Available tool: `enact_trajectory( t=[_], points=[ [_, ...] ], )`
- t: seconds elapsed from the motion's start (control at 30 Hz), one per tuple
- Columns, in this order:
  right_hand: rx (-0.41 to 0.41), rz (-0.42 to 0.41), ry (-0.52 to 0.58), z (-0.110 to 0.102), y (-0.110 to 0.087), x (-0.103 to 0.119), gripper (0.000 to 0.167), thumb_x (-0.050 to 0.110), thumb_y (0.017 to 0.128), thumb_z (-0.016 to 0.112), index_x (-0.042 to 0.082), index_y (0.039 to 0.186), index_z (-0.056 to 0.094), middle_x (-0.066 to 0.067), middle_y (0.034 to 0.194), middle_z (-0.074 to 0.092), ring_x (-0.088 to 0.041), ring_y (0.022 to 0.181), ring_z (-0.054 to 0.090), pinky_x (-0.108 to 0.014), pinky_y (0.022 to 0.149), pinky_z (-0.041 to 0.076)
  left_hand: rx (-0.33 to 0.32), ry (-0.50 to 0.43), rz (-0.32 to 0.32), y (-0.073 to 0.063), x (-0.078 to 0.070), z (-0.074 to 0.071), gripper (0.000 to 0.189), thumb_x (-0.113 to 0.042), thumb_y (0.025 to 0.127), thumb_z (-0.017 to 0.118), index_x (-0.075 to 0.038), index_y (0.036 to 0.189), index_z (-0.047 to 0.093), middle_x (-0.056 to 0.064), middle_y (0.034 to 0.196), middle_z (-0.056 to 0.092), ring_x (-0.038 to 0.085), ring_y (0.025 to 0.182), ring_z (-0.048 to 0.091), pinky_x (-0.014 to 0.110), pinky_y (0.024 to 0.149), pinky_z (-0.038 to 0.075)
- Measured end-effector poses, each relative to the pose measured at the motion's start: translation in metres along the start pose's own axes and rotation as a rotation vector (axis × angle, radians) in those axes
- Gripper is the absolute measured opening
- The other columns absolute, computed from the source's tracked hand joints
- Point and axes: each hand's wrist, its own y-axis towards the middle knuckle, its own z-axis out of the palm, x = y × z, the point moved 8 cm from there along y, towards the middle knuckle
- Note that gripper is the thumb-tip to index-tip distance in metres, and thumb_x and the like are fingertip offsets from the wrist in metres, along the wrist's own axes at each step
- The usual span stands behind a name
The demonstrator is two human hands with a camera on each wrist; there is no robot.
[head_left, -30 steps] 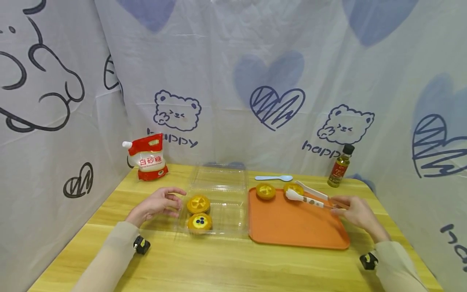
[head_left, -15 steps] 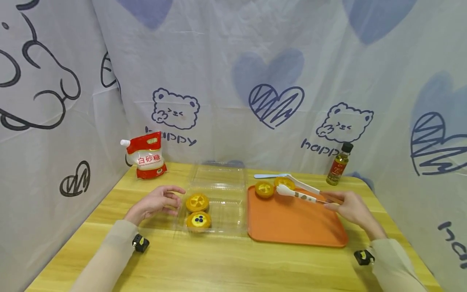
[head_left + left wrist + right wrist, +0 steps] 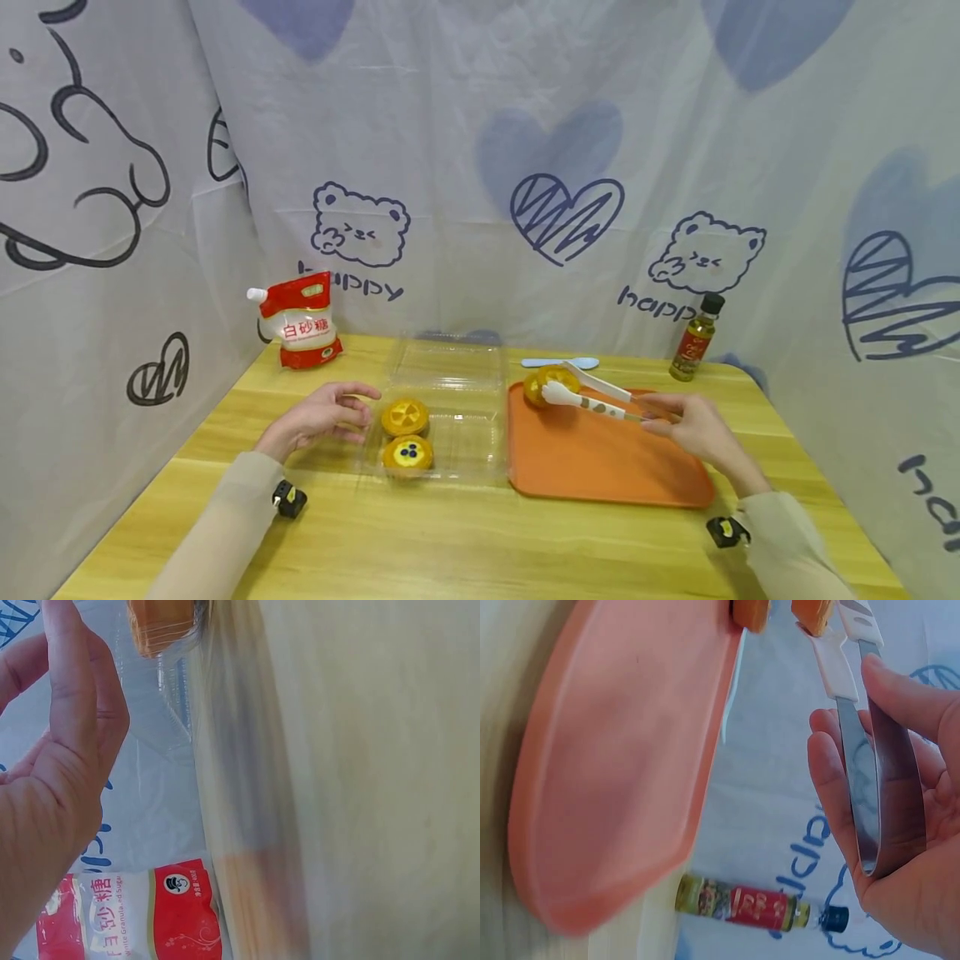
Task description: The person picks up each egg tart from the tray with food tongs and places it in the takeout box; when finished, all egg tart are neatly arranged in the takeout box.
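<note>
My right hand (image 3: 693, 429) grips a pair of metal tongs (image 3: 877, 765) with white, brown-spotted tips. Between those tips is an egg tart (image 3: 559, 378), raised above the orange tray (image 3: 607, 458). Behind it, partly hidden, another egg tart (image 3: 532, 389) sits at the tray's back left. Loosely curved and holding nothing, my left hand (image 3: 322, 418) is beside the left edge of a clear plastic box (image 3: 472, 446) with its lid tipped back. Inside the box's left side are a tart with a cross-like yellow top (image 3: 405, 416) and a tart with blueberries (image 3: 408, 454).
A red and white sugar bag (image 3: 306, 323) stands at the back left. Behind the tray lies a pale blue spoon (image 3: 577, 363). An oil bottle (image 3: 693, 343) is upright at the back right. Printed cloth (image 3: 450, 217) walls in the wooden table (image 3: 450, 542).
My right hand has moved left with the tongs, carrying the pinched egg tart from the tray's back edge over toward the other egg tart. My left hand has stayed in place.
</note>
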Motion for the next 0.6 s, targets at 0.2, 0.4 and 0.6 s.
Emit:
enact_trajectory(
  t=[0.2,0.4,0.6],
  points=[
    [-0.025,-0.029,0.001,0.008,0.001,0.015,0.038,0.018,0.088,0.073,0.014,0.126,0.068,-0.008,0.115,0.072,-0.027,0.106,0.068,-0.027,0.081,0.058,0.003,-0.004,-0.007,0.001,0.001,-0.001,0.056,0.002,0.092,0.060,0.009,0.141,0.035,0.009,0.098,0.060,0.020,0.084,0.064,0.041,0.081,0.062],
    [-0.018,-0.055,0.055,0.018,0.004,0.026,0.038,0.015,0.088,0.073,0.011,0.125,0.068,-0.009,0.112,0.073,-0.025,0.102,0.070,-0.022,0.078,0.059,-0.001,-0.001,-0.017,0.001,0.003,-0.002,0.057,0.000,0.092,0.062,0.008,0.141,0.036,0.010,0.099,0.060,0.020,0.086,0.064,0.040,0.081,0.062],
    [-0.026,-0.098,0.021,0.026,0.009,0.037,0.038,0.016,0.087,0.075,0.014,0.124,0.069,-0.007,0.112,0.073,-0.026,0.103,0.070,-0.021,0.073,0.059,-0.001,-0.001,-0.015,0.000,0.003,-0.003,0.059,-0.001,0.091,0.063,0.009,0.142,0.034,0.010,0.099,0.060,0.020,0.086,0.064,0.040,0.081,0.062]
  ],
)
